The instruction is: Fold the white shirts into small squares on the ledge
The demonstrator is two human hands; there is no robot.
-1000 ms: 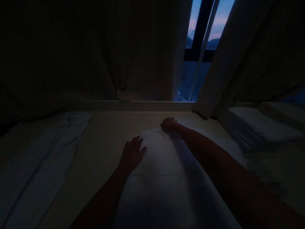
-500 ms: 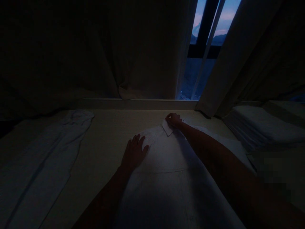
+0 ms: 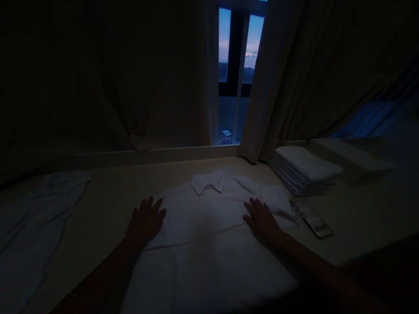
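A white collared shirt (image 3: 199,218) lies spread on the pale surface in front of me, its collar (image 3: 207,182) pointing away. My left hand (image 3: 147,220) rests flat at the shirt's left edge, fingers apart. On the right part of the shirt lies my right hand (image 3: 262,218), also with fingers spread and nothing held. A sleeve is bunched beyond the right hand. The shirt's lower end fades into shadow near me.
At far left lies another pale garment (image 3: 42,209). A stack of folded white cloth (image 3: 304,168) stands at right, beside a box-like block (image 3: 353,157). A phone (image 3: 318,226) lies nearer. Dark curtains (image 3: 131,78) hang behind, parted at a window (image 3: 234,78).
My right hand has let go of the collar and come down onto the shirt's right side. The view has turned right, and the phone now shows.
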